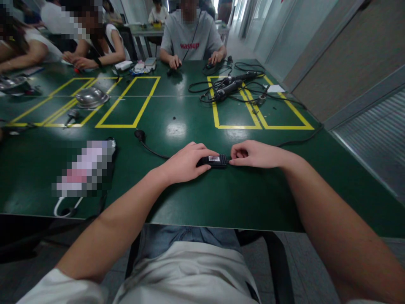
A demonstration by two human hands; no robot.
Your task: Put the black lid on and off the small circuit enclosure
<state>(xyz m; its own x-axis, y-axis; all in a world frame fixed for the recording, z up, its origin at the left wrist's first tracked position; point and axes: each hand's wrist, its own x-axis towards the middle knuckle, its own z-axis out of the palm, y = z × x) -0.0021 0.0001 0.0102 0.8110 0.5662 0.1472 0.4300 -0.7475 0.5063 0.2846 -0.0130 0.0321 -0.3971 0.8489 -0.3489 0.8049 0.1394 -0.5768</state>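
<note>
A black ribbed block with a white label, which looks like a power adapter (218,160), lies on the green table in front of me. My left hand (190,162) grips it from the left, fingers over the top and thumb along the near side. At its right end, my right hand (245,154) pinches the thin black cable that comes out there; the fingertips cover most of it. From the left side a black cord (155,153) runs to a round black plug (139,135) on the table.
Phone-like pixelated thing (85,166) lies left with a white loop (68,207). Dark cable (300,141) runs right. Farther off are black corded tools (229,89), yellow tape outlines (133,126) and a metal bowl (91,97). A person in grey (193,33) sits opposite; others sit left.
</note>
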